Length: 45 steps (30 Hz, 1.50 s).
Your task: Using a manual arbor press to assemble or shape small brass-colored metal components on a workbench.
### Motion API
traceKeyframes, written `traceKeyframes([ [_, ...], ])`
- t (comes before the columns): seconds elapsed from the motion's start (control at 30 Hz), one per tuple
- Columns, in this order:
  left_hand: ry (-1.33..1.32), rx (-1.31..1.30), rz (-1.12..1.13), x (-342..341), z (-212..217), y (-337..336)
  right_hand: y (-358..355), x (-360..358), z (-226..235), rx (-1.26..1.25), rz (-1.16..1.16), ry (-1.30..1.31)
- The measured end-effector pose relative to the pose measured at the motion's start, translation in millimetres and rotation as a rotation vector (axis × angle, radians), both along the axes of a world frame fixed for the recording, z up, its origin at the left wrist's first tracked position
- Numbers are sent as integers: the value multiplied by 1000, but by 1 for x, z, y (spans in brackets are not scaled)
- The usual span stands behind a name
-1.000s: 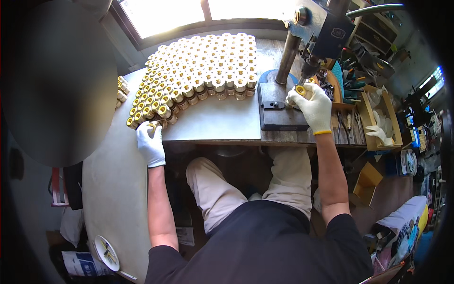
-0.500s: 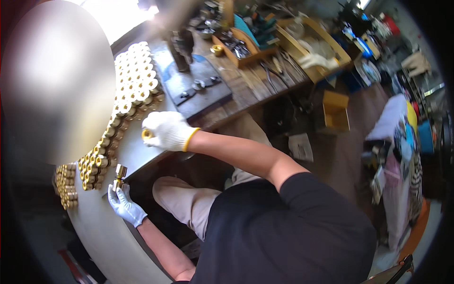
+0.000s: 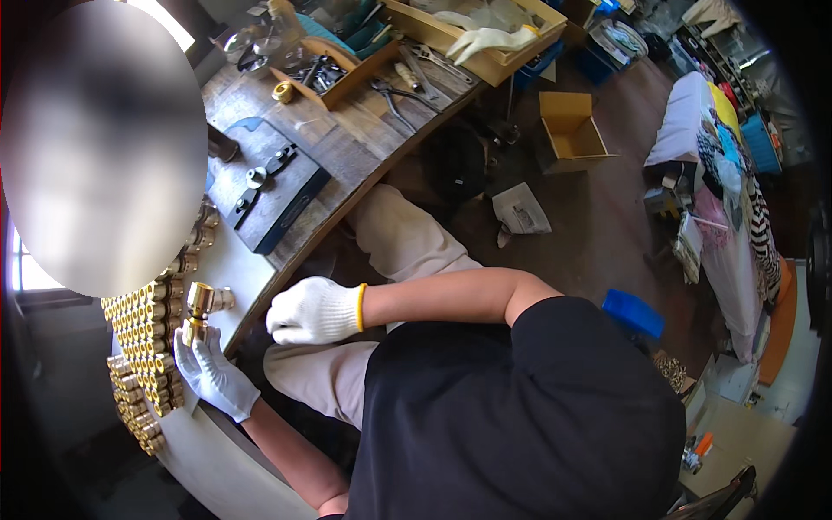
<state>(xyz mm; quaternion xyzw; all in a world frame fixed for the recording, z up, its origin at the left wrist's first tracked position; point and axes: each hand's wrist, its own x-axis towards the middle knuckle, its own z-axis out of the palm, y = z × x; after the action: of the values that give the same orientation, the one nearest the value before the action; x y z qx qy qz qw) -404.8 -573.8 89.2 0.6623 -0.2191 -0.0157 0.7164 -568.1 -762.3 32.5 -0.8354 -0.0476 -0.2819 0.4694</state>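
My left hand (image 3: pixel 215 378), in a white glove, holds a brass fitting (image 3: pixel 200 297) upright between thumb and fingers. It has a wider top, a narrow neck and a lower part in my grip. Just behind it, a second brass piece (image 3: pixel 224 299) shows against the pale tabletop (image 3: pixel 247 270). My right hand (image 3: pixel 314 312), in a white knit glove with a yellow cuff, is closed beside the table edge, above my lap. Whatever its fingers may hold is hidden. Rows of stacked brass fittings (image 3: pixel 143 325) stand left of the left hand.
A dark metal base plate (image 3: pixel 273 195) with clamps sits on the bench. Beyond it are a brass ring (image 3: pixel 282 92), a wooden tray of small metal parts (image 3: pixel 325 78), pliers (image 3: pixel 394 104) and a box holding a glove (image 3: pixel 494 43). An open carton (image 3: pixel 572 130) stands on the floor. A blurred oval covers the upper left.
My view has turned, so the bench sits differently. My right hand has drawn back from over the tabletop to the table edge; the brass ring seen in it is now out of sight. The left still holds its fitting.
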Motion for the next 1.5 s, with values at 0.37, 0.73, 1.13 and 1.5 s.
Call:
traceKeyframes([
  [0.37,21,18,-73,2,18,-82,30,-51,-19,145,264,253],
  [0.73,15,14,-232,-1,15,-150,16,-71,-15,157,260,343],
  [1.13,-392,577,-244,21,73,-217,3,-68,-3,221,182,363],
  [1.5,-496,725,-283,27,79,-234,-33,-70,-1,402,20,358],
])
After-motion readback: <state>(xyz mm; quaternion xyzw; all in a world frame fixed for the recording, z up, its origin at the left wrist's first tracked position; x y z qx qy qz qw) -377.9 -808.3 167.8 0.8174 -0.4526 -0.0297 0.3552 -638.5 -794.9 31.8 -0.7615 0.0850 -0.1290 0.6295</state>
